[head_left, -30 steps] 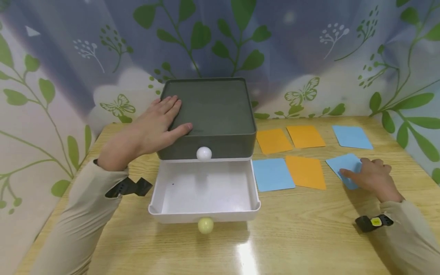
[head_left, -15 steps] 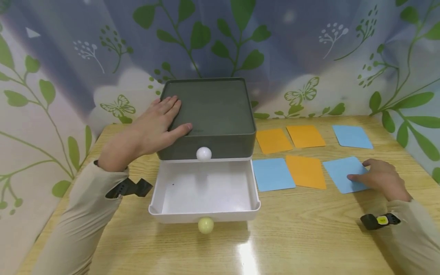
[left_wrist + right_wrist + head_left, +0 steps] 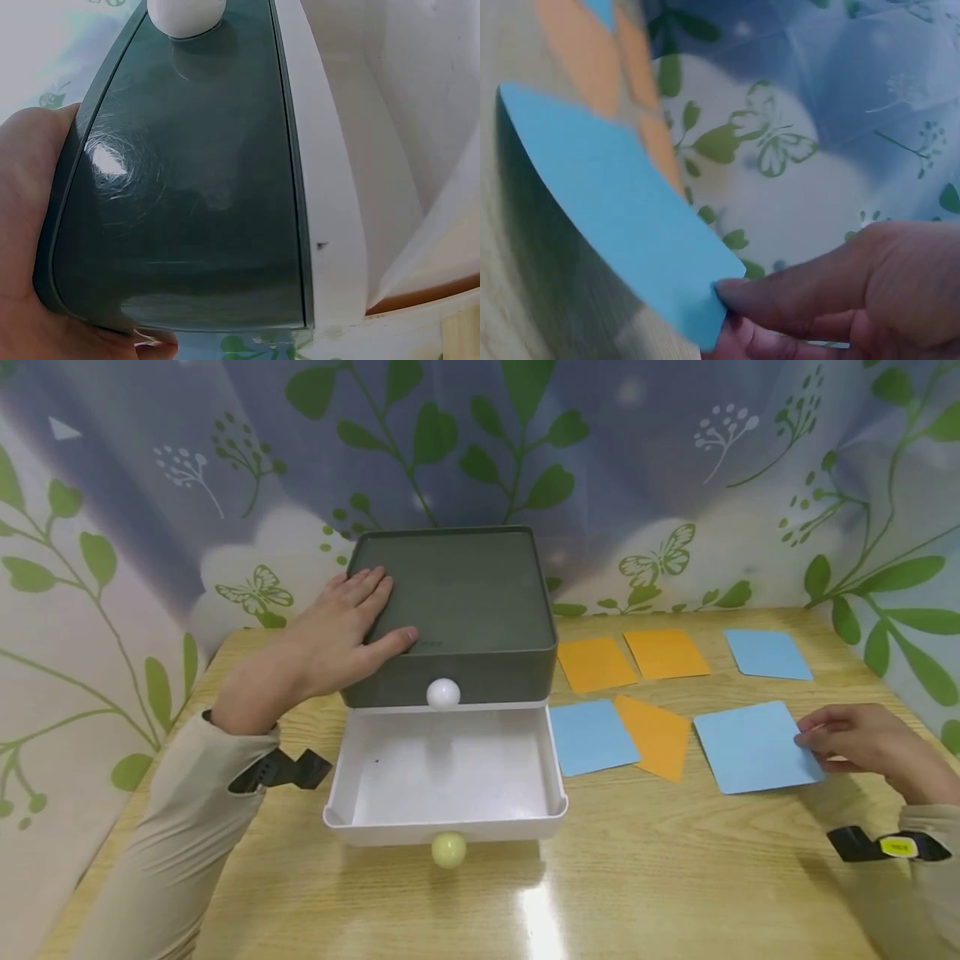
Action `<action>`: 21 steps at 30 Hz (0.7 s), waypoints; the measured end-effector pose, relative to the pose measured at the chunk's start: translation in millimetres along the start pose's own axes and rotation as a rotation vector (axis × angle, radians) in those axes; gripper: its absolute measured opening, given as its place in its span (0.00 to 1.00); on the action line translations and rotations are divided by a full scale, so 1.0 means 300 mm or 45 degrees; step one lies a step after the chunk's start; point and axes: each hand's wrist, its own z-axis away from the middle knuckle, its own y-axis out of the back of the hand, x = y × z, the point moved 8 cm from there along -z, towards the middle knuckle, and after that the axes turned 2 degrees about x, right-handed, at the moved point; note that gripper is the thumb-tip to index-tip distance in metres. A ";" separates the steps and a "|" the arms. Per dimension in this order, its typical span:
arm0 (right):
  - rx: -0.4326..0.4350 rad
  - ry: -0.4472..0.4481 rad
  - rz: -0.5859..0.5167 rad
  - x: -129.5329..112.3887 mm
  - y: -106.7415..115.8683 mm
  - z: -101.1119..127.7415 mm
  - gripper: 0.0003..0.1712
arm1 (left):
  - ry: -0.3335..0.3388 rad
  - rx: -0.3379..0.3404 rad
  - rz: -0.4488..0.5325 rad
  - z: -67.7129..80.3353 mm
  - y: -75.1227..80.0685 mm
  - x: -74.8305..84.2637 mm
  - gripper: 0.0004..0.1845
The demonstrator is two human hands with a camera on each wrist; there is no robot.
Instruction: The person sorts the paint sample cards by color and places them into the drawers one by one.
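My right hand [image 3: 877, 743] pinches the right edge of a blue square card [image 3: 757, 747] between thumb and fingers. In the right wrist view the card [image 3: 622, 217] is tilted up off the wood, with a shadow under it. My left hand [image 3: 330, 631] rests with extended fingers on the left side of the dark grey-green top of a small drawer box [image 3: 465, 593]. Under its upper drawer, which has a white round knob [image 3: 443, 694], a white lower drawer [image 3: 450, 768] is pulled out. That drawer has a pale yellow knob [image 3: 448, 850] and nothing visible inside but a small dark speck.
Right of the box lie two orange cards [image 3: 596, 664] at the back and a third orange card [image 3: 663, 739] in front, partly under a blue card [image 3: 592, 739]. Another blue card [image 3: 768, 653] lies at the back right. A patterned curtain [image 3: 645, 468] hangs behind the table [image 3: 637, 877].
My right hand has moved right and lifted the blue card, which was flat under its fingers. The front orange card has turned and shifted left under the neighbouring blue card. My left hand stays put.
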 end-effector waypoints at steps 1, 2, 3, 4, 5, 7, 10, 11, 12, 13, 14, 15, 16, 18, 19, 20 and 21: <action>-0.021 0.018 -0.042 -0.006 -0.002 0.005 0.25 | 0.001 0.002 -0.001 0.001 0.000 -0.001 0.43; -0.041 0.034 -0.077 -0.011 -0.004 0.011 0.25 | 0.001 0.005 0.000 0.001 0.001 -0.001 0.43; -0.059 0.050 -0.105 -0.015 -0.007 0.017 0.26 | 0.000 0.006 -0.002 0.002 0.001 0.000 0.42; -0.062 0.053 -0.132 -0.016 -0.007 0.021 0.26 | -0.002 0.005 -0.003 0.002 0.001 0.000 0.42; -0.067 0.061 -0.160 -0.016 -0.008 0.025 0.25 | -0.004 0.005 -0.001 0.002 0.000 -0.001 0.42; -0.068 0.087 -0.208 -0.018 -0.007 0.032 0.24 | -0.002 -0.001 -0.001 0.002 -0.002 0.000 0.42; -0.040 0.119 -0.294 -0.014 0.001 0.036 0.15 | 0.003 -0.005 0.004 0.004 -0.003 0.000 0.42; -0.030 0.132 -0.315 -0.013 0.003 0.036 0.14 | 0.005 -0.003 0.005 0.004 -0.003 -0.001 0.42; -0.017 0.139 -0.339 -0.011 0.005 0.036 0.13 | 0.008 -0.004 0.002 0.005 -0.003 -0.001 0.42; -0.007 0.144 -0.361 -0.009 0.006 0.035 0.13 | 0.009 -0.006 -0.002 0.004 -0.003 -0.001 0.42; 0.000 0.155 -0.396 -0.008 0.007 0.035 0.13 | 0.008 -0.007 -0.005 0.003 -0.004 -0.002 0.42; -0.002 0.170 -0.430 -0.009 0.006 0.035 0.13 | 0.007 -0.009 -0.008 0.002 -0.004 -0.002 0.43; 0.000 0.183 -0.468 -0.010 0.006 0.036 0.14 | 0.004 -0.008 -0.011 0.001 -0.005 -0.002 0.43; -0.013 0.208 -0.548 -0.019 0.001 0.038 0.15 | 0.000 -0.010 -0.013 0.001 -0.005 -0.001 0.43; -0.023 0.219 -0.586 -0.025 -0.003 0.038 0.16 | -0.002 -0.009 -0.012 0.002 -0.004 0.000 0.43; -0.042 0.238 -0.639 -0.035 -0.009 0.040 0.17 | -0.002 -0.009 -0.011 0.003 -0.003 0.001 0.42; -0.052 0.238 -0.658 -0.044 -0.016 0.040 0.17 | -0.002 -0.007 -0.010 0.004 -0.002 0.002 0.42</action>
